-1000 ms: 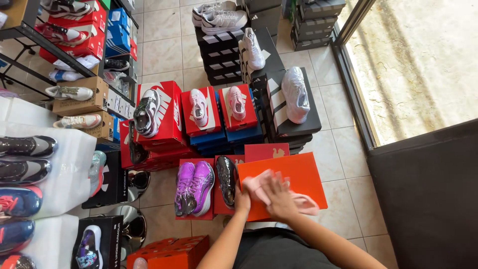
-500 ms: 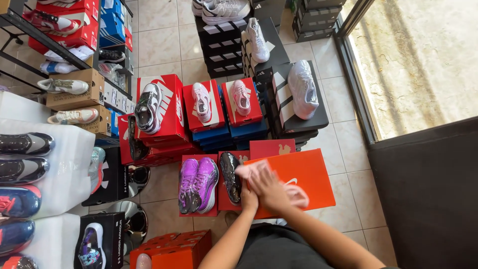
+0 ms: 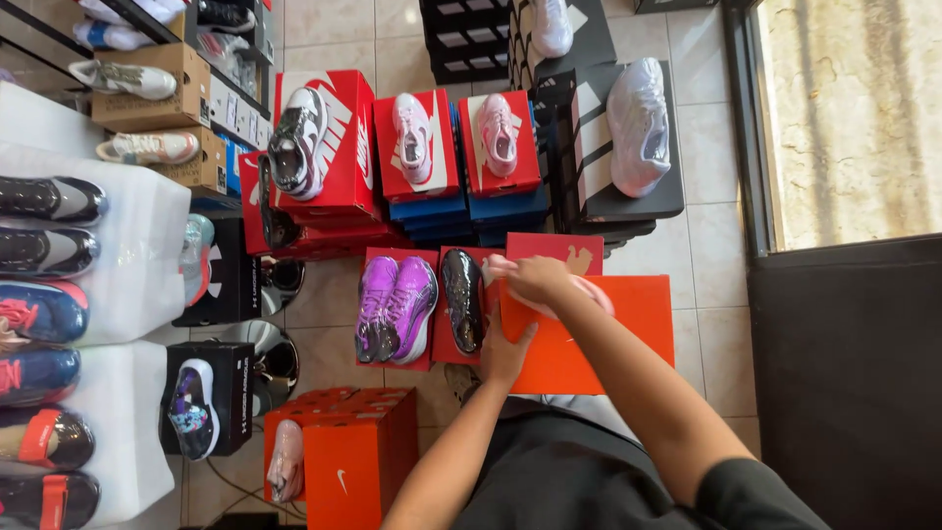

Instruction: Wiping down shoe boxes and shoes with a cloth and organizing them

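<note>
Your right hand point(image 3: 538, 280) presses a pink cloth point(image 3: 589, 291) flat onto the lid of an orange shoe box point(image 3: 599, 344); fingers curled over the cloth, gripping it loosely. Your left hand point(image 3: 505, 348) lies open, fingers spread, against the box's left edge, bracing it. The box sits just in front of you, near the floor. Touching its left side: a glossy black shoe point(image 3: 462, 299), then a purple pair point(image 3: 395, 307) on a red box. Behind, red boxes carry single pink shoes point(image 3: 413, 137); blue boxes stacked beneath them. Right of those, a black striped box holds a pale lilac shoe point(image 3: 638, 123). Lower left: two orange boxes point(image 3: 343, 456), one with a small white mark.
</note>
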